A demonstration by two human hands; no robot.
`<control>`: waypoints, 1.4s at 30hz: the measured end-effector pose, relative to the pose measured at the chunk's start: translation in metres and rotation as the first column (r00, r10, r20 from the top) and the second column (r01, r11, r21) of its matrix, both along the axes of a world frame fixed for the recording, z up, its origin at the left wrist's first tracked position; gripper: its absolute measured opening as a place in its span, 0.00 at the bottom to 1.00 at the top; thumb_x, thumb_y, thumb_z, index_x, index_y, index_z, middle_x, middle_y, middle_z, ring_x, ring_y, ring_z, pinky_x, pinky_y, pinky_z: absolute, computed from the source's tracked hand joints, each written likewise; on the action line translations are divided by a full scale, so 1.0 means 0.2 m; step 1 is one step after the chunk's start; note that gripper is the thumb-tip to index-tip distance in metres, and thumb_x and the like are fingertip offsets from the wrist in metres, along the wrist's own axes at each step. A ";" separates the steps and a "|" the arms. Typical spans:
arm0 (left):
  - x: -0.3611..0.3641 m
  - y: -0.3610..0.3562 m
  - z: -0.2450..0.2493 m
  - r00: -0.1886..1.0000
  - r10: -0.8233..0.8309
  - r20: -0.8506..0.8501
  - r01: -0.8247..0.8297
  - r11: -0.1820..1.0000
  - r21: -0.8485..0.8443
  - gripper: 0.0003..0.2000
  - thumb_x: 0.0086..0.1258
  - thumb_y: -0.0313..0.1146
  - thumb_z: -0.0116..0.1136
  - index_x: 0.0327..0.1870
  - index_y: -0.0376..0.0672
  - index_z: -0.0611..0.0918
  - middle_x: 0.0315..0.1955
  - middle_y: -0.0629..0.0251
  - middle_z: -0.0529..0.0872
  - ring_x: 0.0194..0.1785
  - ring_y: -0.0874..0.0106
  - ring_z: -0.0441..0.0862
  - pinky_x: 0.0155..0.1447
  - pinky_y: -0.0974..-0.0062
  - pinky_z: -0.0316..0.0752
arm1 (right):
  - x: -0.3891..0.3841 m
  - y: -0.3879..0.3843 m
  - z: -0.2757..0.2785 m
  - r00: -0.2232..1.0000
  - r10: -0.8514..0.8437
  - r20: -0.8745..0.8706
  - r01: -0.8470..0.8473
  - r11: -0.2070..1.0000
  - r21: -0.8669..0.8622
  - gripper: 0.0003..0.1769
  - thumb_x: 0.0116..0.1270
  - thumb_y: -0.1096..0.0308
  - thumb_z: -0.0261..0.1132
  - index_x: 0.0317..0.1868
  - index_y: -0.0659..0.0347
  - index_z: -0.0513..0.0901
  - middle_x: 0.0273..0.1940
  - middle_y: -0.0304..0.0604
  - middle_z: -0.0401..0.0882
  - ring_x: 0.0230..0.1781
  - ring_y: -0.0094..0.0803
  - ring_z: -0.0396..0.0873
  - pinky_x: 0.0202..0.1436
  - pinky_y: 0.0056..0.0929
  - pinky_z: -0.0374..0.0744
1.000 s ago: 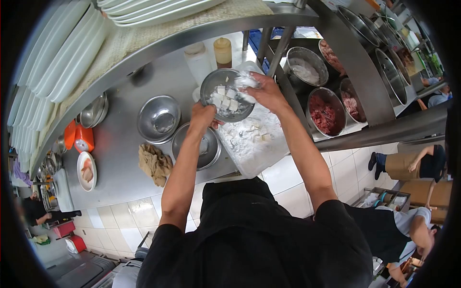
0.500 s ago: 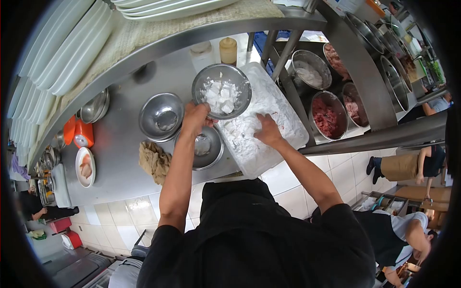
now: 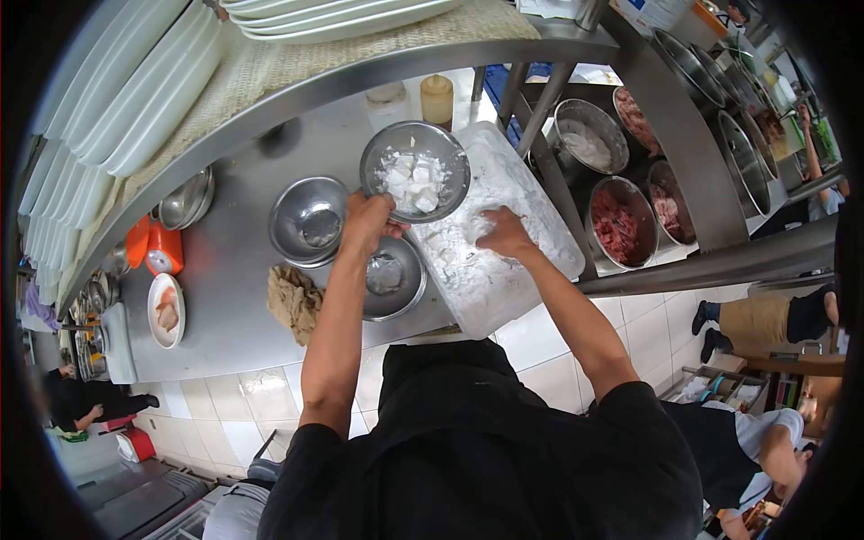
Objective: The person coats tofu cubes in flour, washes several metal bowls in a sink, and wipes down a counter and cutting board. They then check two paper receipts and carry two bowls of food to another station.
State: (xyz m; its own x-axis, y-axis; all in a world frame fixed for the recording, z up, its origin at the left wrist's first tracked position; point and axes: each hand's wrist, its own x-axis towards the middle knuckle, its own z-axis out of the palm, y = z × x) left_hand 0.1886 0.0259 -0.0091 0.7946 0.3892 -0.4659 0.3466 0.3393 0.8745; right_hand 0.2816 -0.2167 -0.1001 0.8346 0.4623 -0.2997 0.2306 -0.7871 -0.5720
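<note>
My left hand [image 3: 369, 221] is closed on the near-left rim of a metal bowl [image 3: 460, 184]. White powder-coated cubes [image 3: 416, 182] lie inside that bowl, which is held over the corner of a clear plastic tub [image 3: 468, 322]. Loose white powder [image 3: 517, 193] fills the tub. There my right hand [image 3: 506, 234] reaches into the powder, thumb and fingers apart and dusted white. Their tips are partly lost against the powder. Under my left forearm stands another metal bowl [image 3: 412, 292], and left of it more stacked metal bowls [image 3: 286, 220].
A crumpled brown cloth [image 3: 293, 304] lies on the steel counter [image 3: 220, 297]. Farther left are a white dish [image 3: 166, 310] of pale meat and an orange scale [image 3: 165, 247]. An overhead shelf edge [image 3: 360, 76] carries plates. Containers of raw meat [image 3: 616, 229] stand at right. Other people work nearby.
My right hand has shifted slightly up and left in the powder. The left hand and its bowl keep nearly the same position. The view has moved a little.
</note>
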 end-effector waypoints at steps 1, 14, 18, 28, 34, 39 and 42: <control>0.00 0.00 0.00 1.000 0.001 -0.009 -0.001 1.000 0.012 0.14 0.54 0.22 0.46 0.42 0.25 0.71 0.24 0.50 0.80 0.18 0.66 0.79 0.16 0.74 0.71 | 0.02 -0.01 0.06 1.000 0.002 -0.001 -0.002 1.000 0.001 0.38 0.37 0.62 0.73 0.54 0.61 0.76 0.52 0.52 0.70 0.54 0.42 0.71 0.56 0.29 0.73; 0.12 -0.11 -0.05 0.982 -0.188 -0.027 0.185 0.979 -0.090 0.11 0.54 0.21 0.46 0.38 0.25 0.71 0.22 0.50 0.79 0.18 0.63 0.79 0.16 0.71 0.70 | 0.15 0.32 0.68 0.946 0.070 0.317 -0.154 0.956 0.250 0.29 0.46 0.66 0.72 0.51 0.66 0.77 0.52 0.55 0.73 0.48 0.42 0.77 0.55 0.28 0.72; 0.08 -0.08 -0.04 0.993 -0.120 0.001 0.119 0.987 -0.109 0.10 0.53 0.22 0.47 0.35 0.24 0.71 0.22 0.50 0.78 0.18 0.63 0.79 0.16 0.72 0.70 | 0.21 0.13 0.54 0.934 -0.174 0.311 0.054 0.932 0.358 0.28 0.44 0.64 0.71 0.50 0.59 0.80 0.50 0.57 0.74 0.49 0.50 0.75 0.55 0.34 0.73; -0.01 0.10 0.04 0.999 -0.037 0.001 0.037 0.998 -0.044 0.09 0.52 0.23 0.49 0.32 0.26 0.71 0.20 0.50 0.78 0.16 0.64 0.77 0.16 0.73 0.70 | -0.27 0.27 0.09 0.793 0.593 0.140 -0.525 0.782 -0.336 0.33 0.51 0.65 0.67 0.61 0.41 0.70 0.62 0.51 0.60 0.63 0.56 0.59 0.54 0.44 0.75; -0.03 0.15 -0.04 1.000 0.020 0.019 -0.018 0.994 -0.105 0.14 0.52 0.22 0.50 0.38 0.24 0.64 0.21 0.48 0.78 0.17 0.63 0.77 0.15 0.72 0.70 | -0.19 0.22 0.06 0.803 0.590 0.081 -0.554 0.791 -0.260 0.30 0.50 0.67 0.66 0.57 0.43 0.73 0.63 0.53 0.59 0.62 0.61 0.60 0.57 0.46 0.73; -0.04 0.15 -0.04 1.000 0.002 -0.005 -0.002 0.997 -0.083 0.16 0.52 0.21 0.49 0.41 0.23 0.63 0.22 0.48 0.78 0.17 0.63 0.78 0.15 0.73 0.71 | -0.03 0.12 -0.03 0.977 0.211 0.024 -0.213 0.974 0.076 0.35 0.44 0.62 0.70 0.58 0.51 0.73 0.58 0.56 0.64 0.58 0.50 0.66 0.63 0.38 0.67; -0.02 0.12 -0.02 0.999 -0.012 -0.030 0.010 0.998 -0.062 0.16 0.52 0.21 0.49 0.41 0.22 0.65 0.21 0.48 0.78 0.17 0.63 0.78 0.14 0.74 0.71 | 0.03 0.08 0.22 0.997 0.069 -0.021 -0.061 0.962 0.265 0.35 0.45 0.63 0.71 0.57 0.58 0.73 0.54 0.56 0.68 0.58 0.47 0.67 0.62 0.35 0.67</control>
